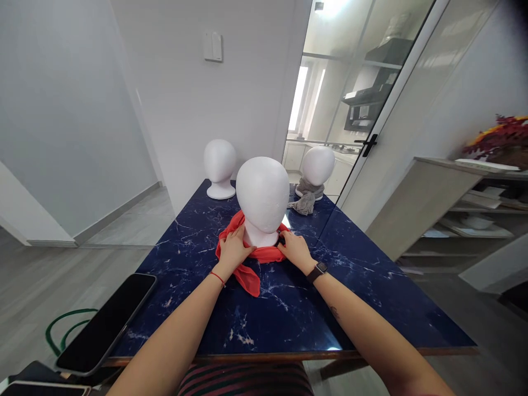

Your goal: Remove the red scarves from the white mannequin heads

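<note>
A white foam mannequin head (263,198) stands in the middle of the dark blue marble table (363,286). A red scarf (247,272) lies around its neck base, with one end trailing toward me. My left hand (233,248) rests on the scarf at the left of the neck, fingers curled onto the cloth. At the right side of the neck, my right hand (294,249) grips the scarf; a watch sits on that wrist.
Two more white foam heads stand at the far end: a bare one (219,165) at left, one (317,166) with a grey scarf (304,202) at right. A black phone (108,322) lies at the table's near left corner. Shelves (466,214) stand at right.
</note>
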Demonstrator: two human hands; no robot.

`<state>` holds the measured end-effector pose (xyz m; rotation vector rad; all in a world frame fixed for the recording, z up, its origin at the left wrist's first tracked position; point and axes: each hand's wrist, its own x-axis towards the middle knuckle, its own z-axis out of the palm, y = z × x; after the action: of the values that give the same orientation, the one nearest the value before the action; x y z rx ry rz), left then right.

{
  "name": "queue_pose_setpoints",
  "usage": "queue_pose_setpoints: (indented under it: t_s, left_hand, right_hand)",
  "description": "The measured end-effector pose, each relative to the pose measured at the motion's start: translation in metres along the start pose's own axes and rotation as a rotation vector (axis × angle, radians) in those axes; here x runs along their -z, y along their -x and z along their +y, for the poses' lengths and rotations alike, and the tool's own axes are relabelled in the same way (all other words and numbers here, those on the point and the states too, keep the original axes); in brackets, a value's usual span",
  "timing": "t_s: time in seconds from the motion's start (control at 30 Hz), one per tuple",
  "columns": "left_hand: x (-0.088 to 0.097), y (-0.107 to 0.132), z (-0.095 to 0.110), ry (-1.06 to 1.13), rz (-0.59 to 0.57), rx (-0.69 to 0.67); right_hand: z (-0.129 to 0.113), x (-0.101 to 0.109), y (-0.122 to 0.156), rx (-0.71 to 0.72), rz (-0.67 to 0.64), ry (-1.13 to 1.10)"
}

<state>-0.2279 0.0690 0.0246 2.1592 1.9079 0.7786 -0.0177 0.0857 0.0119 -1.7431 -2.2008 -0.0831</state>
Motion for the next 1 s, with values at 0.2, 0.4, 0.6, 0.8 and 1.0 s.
queue_pose_setpoints:
  t_s: [0.2, 0.4, 0.6, 0.8, 1.0]
  left_hand:
    - [0.001, 0.000, -0.002, -0.041, -0.060, 0.027]
    - [-0.005, -0.002, -0.005, 0.012, -0.072, 0.062]
    - [-0.006, -0.005, -0.008, 0.107, -0.073, 0.051]
    - [-0.009, -0.007, -0.008, 0.205, 0.000, 0.098]
    - [-0.008, -0.012, -0.008, 0.277, 0.054, 0.190]
  right_hand:
    - [0.005, -0.007, -0.005, 0.063, -0.036, -0.147]
    - [0.010, -0.009, -0.004, 0.020, 0.000, -0.415]
    - [0.015, -0.020, -0.005, -0.010, 0.008, -0.719]
    - [0.016, -0.032, -0.008, -0.021, 0.041, -0.864]
    - [0.010, -0.034, -0.005, -0.026, 0.040, -0.965]
